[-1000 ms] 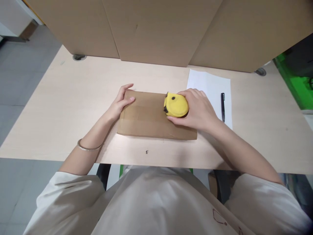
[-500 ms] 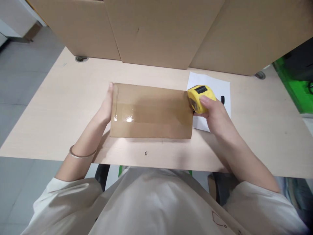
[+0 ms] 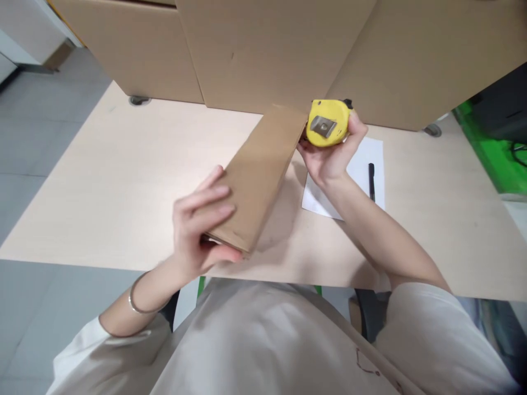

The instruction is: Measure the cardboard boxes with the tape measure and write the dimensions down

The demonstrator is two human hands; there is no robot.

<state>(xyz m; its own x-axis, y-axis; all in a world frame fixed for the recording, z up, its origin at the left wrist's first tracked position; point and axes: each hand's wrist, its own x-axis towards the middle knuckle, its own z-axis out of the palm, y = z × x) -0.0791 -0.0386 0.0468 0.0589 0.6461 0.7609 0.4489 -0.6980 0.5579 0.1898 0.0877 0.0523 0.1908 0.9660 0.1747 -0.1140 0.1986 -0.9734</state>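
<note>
A brown cardboard box [image 3: 259,170] is tilted above the table, its narrow side turned up and its far end pointing to the back right. My left hand [image 3: 201,225] is closed around the near end, fingers on top and thumb beneath. At the far end, my right hand [image 3: 333,156] grips a yellow tape measure [image 3: 327,122] with its metal belt clip facing me. The fingers of that hand reach behind the box's far corner, and whether they also bear its weight is hard to see. No tape blade shows.
On the pale wooden table [image 3: 102,181], a white sheet of paper [image 3: 323,203] lies under my right forearm with a black pen [image 3: 371,181] on it. Large cardboard panels [image 3: 263,49] stand along the back edge. A green surface with dark equipment [image 3: 502,120] is at the far right.
The box has been turned from lying broad face up to a raised, slanted pose. My left hand went from flat against its end to gripping it. My right hand moved up and rotated the tape measure.
</note>
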